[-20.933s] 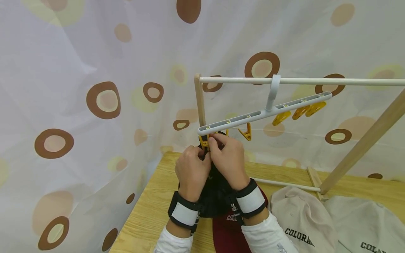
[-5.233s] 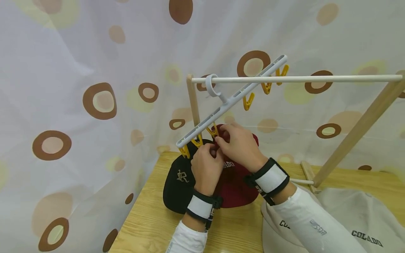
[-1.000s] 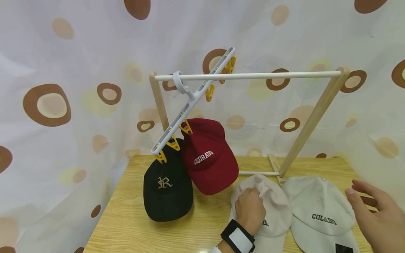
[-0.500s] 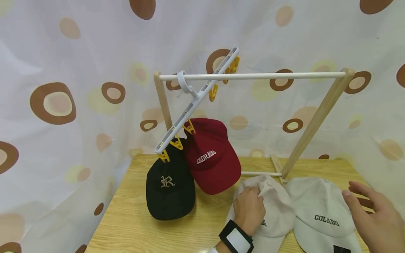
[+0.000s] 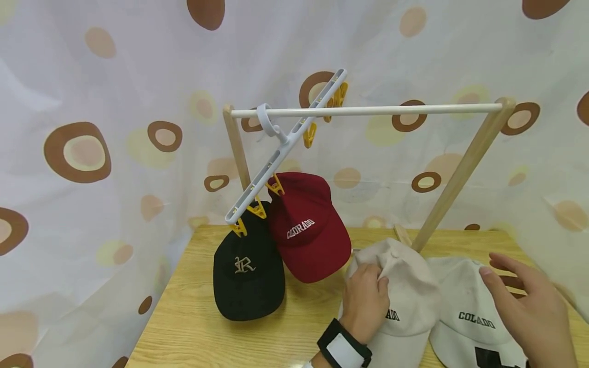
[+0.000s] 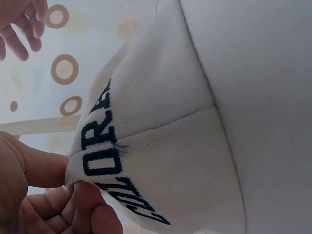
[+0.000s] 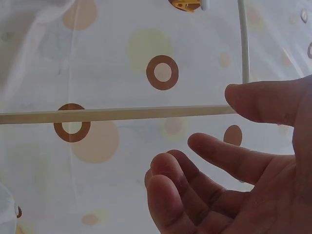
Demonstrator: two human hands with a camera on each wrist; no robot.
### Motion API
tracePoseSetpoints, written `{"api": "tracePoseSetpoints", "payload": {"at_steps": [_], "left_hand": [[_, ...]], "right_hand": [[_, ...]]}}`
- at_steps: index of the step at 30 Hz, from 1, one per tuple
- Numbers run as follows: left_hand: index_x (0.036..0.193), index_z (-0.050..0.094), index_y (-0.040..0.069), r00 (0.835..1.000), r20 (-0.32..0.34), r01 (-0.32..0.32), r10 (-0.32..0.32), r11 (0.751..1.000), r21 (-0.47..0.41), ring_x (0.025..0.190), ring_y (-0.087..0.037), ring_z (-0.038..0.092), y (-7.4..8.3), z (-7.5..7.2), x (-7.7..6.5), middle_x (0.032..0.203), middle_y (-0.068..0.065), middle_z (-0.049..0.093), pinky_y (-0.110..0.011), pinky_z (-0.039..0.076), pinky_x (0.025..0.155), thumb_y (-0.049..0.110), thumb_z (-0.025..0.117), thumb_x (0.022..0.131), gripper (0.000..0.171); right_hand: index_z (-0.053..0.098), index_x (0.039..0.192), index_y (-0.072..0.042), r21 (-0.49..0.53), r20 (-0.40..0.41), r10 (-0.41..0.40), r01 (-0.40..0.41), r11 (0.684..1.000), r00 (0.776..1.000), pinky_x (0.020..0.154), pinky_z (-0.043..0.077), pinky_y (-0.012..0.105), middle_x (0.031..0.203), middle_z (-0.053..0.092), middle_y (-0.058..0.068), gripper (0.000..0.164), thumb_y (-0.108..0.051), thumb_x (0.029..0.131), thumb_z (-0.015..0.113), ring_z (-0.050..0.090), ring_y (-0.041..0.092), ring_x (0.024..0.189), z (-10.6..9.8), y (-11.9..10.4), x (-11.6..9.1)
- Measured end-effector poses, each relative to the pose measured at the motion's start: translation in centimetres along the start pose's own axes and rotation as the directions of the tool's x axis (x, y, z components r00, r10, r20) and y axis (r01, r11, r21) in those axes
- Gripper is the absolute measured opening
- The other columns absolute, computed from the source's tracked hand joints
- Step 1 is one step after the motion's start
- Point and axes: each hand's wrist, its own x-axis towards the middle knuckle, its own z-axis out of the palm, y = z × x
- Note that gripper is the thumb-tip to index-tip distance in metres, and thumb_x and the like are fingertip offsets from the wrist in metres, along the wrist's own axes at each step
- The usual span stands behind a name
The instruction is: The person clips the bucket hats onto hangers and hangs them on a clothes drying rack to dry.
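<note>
My left hand (image 5: 366, 301) pinches the crown of a beige baseball cap (image 5: 411, 289) with dark lettering. In the left wrist view the thumb and fingers (image 6: 46, 168) grip a fold of its cloth beside the letters. My right hand (image 5: 536, 312) hovers at the right over a pale grey cap (image 5: 467, 301), fingers loosely bent with nothing between them. A black cap (image 5: 248, 289) and a red cap (image 5: 310, 232) hang by yellow clips (image 5: 256, 208) from the lower arm of a white hanger (image 5: 286, 144).
The hanger hooks over the white rail (image 5: 377, 110) of a wooden rack and slants across it. Several unused yellow clips (image 5: 309, 135) dangle from its far arm. A rack leg (image 5: 460, 179) rises behind the beige cap. The wooden table (image 5: 193, 317) ends against a patterned curtain (image 5: 124, 214).
Earlier both hands worked at clips on the black cap, then the red one; both caps now hang freely. In the last half second the left hand raises the beige cap and the right drifts left.
</note>
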Motion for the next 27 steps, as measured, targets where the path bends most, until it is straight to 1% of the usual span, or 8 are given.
{"api": "tracePoseSetpoints", "payload": {"at_steps": [11,13,15,19,21,23,26,27], "left_hand": [[0.073,0.058,0.018,0.999,-0.023,-0.024,0.024,1.000,-0.010,0.069,-0.012,0.060,0.6,-2.0,0.0,0.074,0.007,0.059,-0.022,0.042,0.055,0.019,0.069,0.082,0.014],[0.074,0.060,0.018,1.000,-0.021,-0.019,0.018,1.000,-0.018,0.071,-0.011,0.060,0.6,-2.3,0.0,0.075,0.006,0.059,-0.022,0.042,0.056,0.019,0.069,0.083,0.013],[0.075,0.061,0.017,1.000,-0.016,-0.013,0.013,0.999,-0.029,0.072,-0.011,0.061,0.7,-2.5,0.1,0.075,0.006,0.060,-0.022,0.043,0.057,0.019,0.069,0.083,0.011],[0.074,0.061,0.017,1.000,-0.003,0.004,-0.004,0.999,-0.034,0.071,-0.011,0.060,0.5,-3.0,0.1,0.074,0.006,0.060,-0.022,0.042,0.056,0.018,0.069,0.083,0.012],[0.073,0.060,0.018,1.000,0.001,0.013,-0.013,0.999,-0.029,0.070,-0.010,0.060,0.5,-3.2,0.1,0.074,0.006,0.060,-0.022,0.041,0.055,0.019,0.069,0.083,0.013],[0.073,0.060,0.018,1.000,0.003,0.022,-0.022,0.999,-0.028,0.069,-0.010,0.059,0.3,-3.4,0.1,0.073,0.007,0.059,-0.021,0.040,0.053,0.018,0.069,0.083,0.014],[0.073,0.060,0.018,1.000,0.001,0.030,-0.030,0.999,-0.029,0.068,-0.008,0.058,0.1,-3.6,0.2,0.074,0.007,0.059,-0.019,0.039,0.052,0.018,0.069,0.083,0.013],[0.073,0.061,0.018,1.000,-0.005,0.028,-0.028,0.999,-0.029,0.068,-0.008,0.058,0.0,-3.6,0.2,0.074,0.007,0.059,-0.018,0.038,0.052,0.018,0.069,0.083,0.013]], "right_hand": [[0.056,0.132,-0.011,-0.026,-0.009,-0.134,0.134,0.991,0.991,0.063,0.039,0.006,0.112,0.045,-0.032,0.046,-0.032,0.091,0.062,0.040,-0.026,0.083,0.4,-2.1,1.1],[0.057,0.130,-0.010,-0.028,-0.008,-0.177,0.177,0.984,0.984,0.063,0.039,0.006,0.114,0.051,-0.024,0.044,-0.031,0.091,0.062,0.041,-0.026,0.083,0.5,-2.8,1.5],[0.057,0.130,-0.009,-0.039,0.005,-0.212,0.212,0.977,0.977,0.063,0.039,0.006,0.120,0.057,-0.007,0.044,-0.031,0.092,0.061,0.039,-0.026,0.083,0.7,-3.8,2.0],[0.056,0.129,-0.003,-0.030,0.046,-0.299,0.300,0.953,0.953,0.062,0.038,0.004,0.125,0.057,0.023,0.044,-0.027,0.092,0.061,0.037,-0.026,0.081,1.4,-6.0,3.5],[0.056,0.127,0.000,-0.026,0.063,-0.341,0.343,0.939,0.938,0.062,0.042,0.008,0.123,0.057,0.026,0.044,-0.025,0.092,0.061,0.049,-0.015,0.083,1.8,-7.2,4.2],[0.056,0.126,0.002,-0.018,0.084,-0.384,0.387,0.922,0.919,0.063,0.046,0.015,0.120,0.056,0.027,0.043,-0.023,0.091,0.062,0.062,0.006,0.086,2.2,-8.3,4.8],[0.055,0.127,0.002,-0.013,0.121,-0.429,0.433,0.901,0.895,0.063,0.050,0.032,0.118,0.056,0.029,0.044,-0.024,0.092,0.061,0.063,0.040,0.089,2.7,-9.9,5.7],[0.055,0.128,0.001,-0.009,0.134,-0.442,0.447,0.894,0.887,0.064,0.051,0.035,0.117,0.056,0.028,0.045,-0.025,0.092,0.061,0.063,0.040,0.088,3.0,-10.4,5.9]]}}
